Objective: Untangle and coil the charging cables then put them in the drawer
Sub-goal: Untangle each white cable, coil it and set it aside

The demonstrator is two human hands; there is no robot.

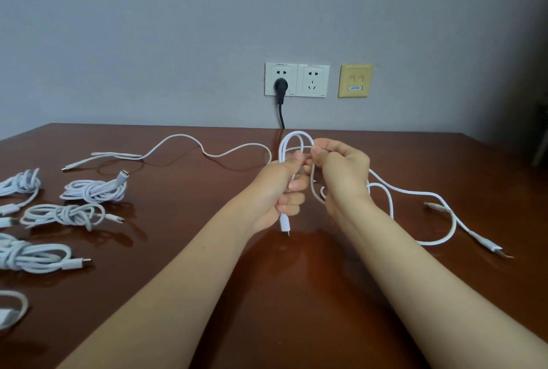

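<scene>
1. Left hand (281, 187) is clenching round the strands of a white cable (292, 137). The cable's connector (285, 224) is sticking out below the fist, just above the table (267, 294).
2. Right hand (341, 172) is pinching the same cable's loop between thumb and forefinger, touching the left hand. The loop is standing up above both hands.
3. The palms are hiding the cable's run between the hands. More white cable (415, 190) is trailing right from behind the right wrist; can't tell if it's the same one.
4. Another loose cable (178, 140) is snaking left across the far side of the table.
5. Coiled bundles (93, 190) are lying at the left. The left frame edge is cutting off several, including a lower one (12, 306).
6. Small print above the wall sockets (312, 80) is too small to read. A black plug (280, 85) is sitting in the left one.
7. The blue label on the yellow wall plate (355, 80) is blurring out, unreadable.
8. The table's far edge is meeting the wall. Bare tabletop is showing between the forearms and in front of the hands.
</scene>
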